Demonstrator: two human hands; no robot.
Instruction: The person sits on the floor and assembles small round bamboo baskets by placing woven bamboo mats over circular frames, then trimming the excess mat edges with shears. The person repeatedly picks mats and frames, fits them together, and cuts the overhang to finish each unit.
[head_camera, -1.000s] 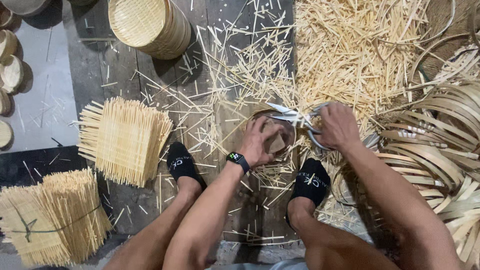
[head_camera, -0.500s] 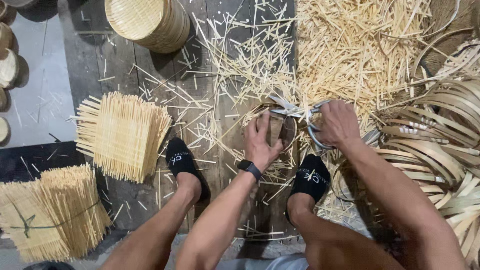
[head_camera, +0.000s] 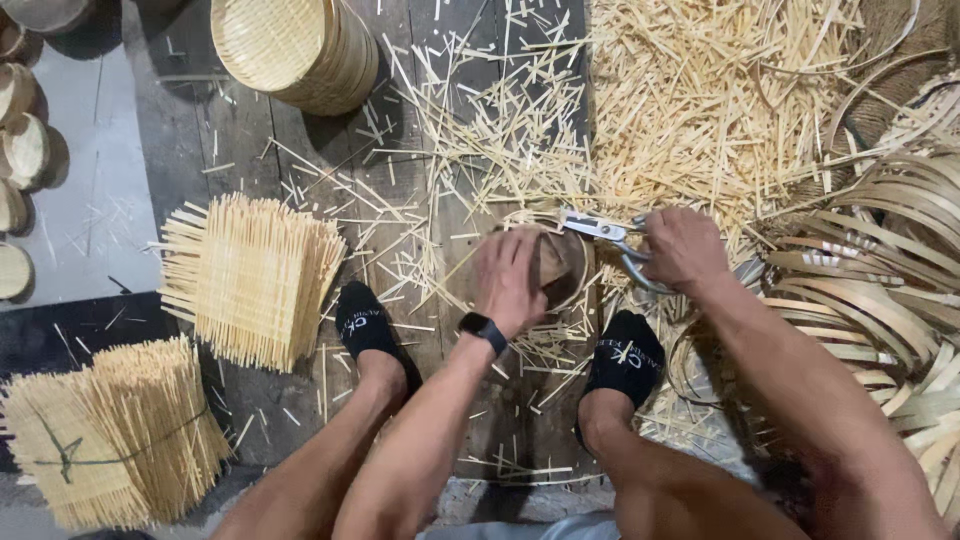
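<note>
Left hand (head_camera: 508, 278) now flatter over the round woven form (head_camera: 556, 266) — right hand (head_camera: 682, 247) clenched around metal shears (head_camera: 603, 233).

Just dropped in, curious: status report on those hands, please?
Left hand pressing on round woven piece. Right hand grip shut on shears, blades at its rim. Loose bamboo strips scattered all around.

Around the left hand (head_camera: 510, 278) pressed on the round basket form (head_camera: 556, 265), loose bamboo slivers (head_camera: 700, 110) crowd the far side. Beside the right hand (head_camera: 683, 247) gripping the shears (head_camera: 610, 238), stacked bamboo hoops (head_camera: 870, 290) block the outer side. Outward of the left hand, bare planks (head_camera: 300, 170) leave open passage up to the woven mats (head_camera: 250, 275). Both feet hem the near side.
</note>
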